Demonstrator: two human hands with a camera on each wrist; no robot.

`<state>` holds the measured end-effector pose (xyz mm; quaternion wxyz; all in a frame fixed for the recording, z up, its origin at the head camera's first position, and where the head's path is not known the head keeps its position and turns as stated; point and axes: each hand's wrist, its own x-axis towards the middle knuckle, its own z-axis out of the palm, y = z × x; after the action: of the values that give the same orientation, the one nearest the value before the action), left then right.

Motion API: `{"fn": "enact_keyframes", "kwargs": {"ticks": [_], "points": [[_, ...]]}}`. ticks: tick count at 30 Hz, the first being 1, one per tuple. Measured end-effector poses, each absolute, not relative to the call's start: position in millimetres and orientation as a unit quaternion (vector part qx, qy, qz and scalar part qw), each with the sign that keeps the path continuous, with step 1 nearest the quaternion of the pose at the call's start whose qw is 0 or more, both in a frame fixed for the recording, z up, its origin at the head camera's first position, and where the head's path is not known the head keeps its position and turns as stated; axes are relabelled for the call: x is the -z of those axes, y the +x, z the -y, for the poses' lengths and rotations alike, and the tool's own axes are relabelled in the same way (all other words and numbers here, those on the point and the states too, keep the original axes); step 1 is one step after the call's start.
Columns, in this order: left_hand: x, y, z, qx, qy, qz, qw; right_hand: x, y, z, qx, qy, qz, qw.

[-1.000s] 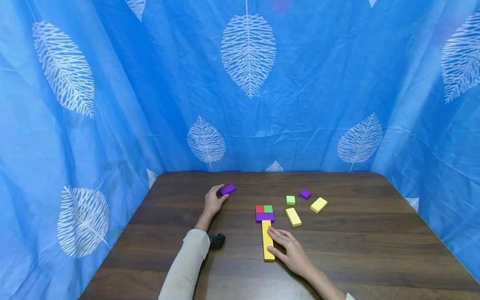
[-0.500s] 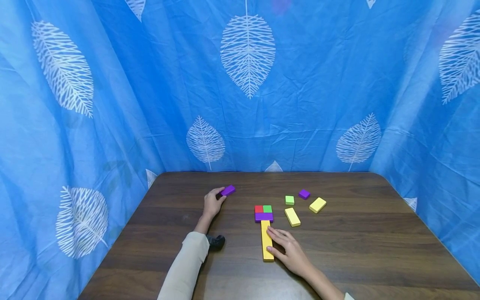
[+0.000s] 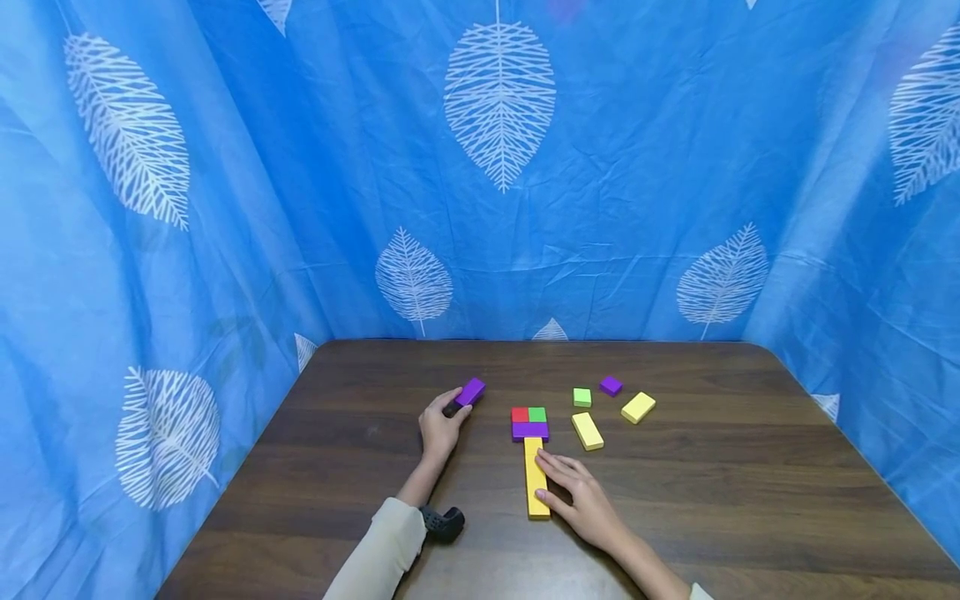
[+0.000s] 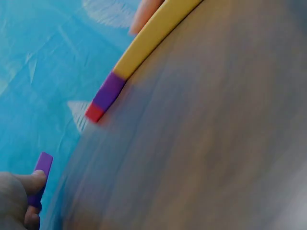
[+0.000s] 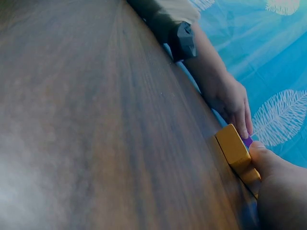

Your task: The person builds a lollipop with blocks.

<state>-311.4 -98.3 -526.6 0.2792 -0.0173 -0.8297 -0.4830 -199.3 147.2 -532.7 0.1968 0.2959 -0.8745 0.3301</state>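
Observation:
In the head view my left hand (image 3: 439,429) pinches a purple block (image 3: 472,391) between thumb and fingers, at the table's left. The left wrist view shows the thumb (image 4: 34,182) lying across that purple block (image 4: 44,165). My right hand (image 3: 583,502) rests its fingertips and thumb on the right side of a long yellow block (image 3: 534,467), fingers fairly straight. The yellow block's far end meets a purple block (image 3: 530,431) lying crosswise. Beyond that sit a red block (image 3: 520,414) and a green block (image 3: 537,414), side by side.
To the right lie a light green block (image 3: 582,397), a small purple block (image 3: 611,386) and two pale yellow blocks, one nearer (image 3: 587,431) and one farther right (image 3: 638,407). A black device (image 3: 444,525) is worn at the left wrist. A blue leaf-patterned curtain (image 3: 600,208) hangs behind the table.
My left hand has moved right and a little nearer with the purple block, which has turned somewhat. My right hand stays on the long yellow block, and the other blocks lie as before.

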Motion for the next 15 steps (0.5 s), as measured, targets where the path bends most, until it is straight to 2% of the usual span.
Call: {"fn": "enact_keyframes", "kwargs": {"ticks": [6, 15], "points": [[525.7, -295.3, 81.2, 0.475, -0.028, 0.837, 0.271, 533.6, -200.7, -147.8, -0.328, 0.299, 0.871, 0.209], [528.0, -285.1, 74.3, 0.437, -0.043, 0.86, 0.26, 532.8, -199.2, -148.5, -0.33, 0.297, 0.875, 0.195]]}}
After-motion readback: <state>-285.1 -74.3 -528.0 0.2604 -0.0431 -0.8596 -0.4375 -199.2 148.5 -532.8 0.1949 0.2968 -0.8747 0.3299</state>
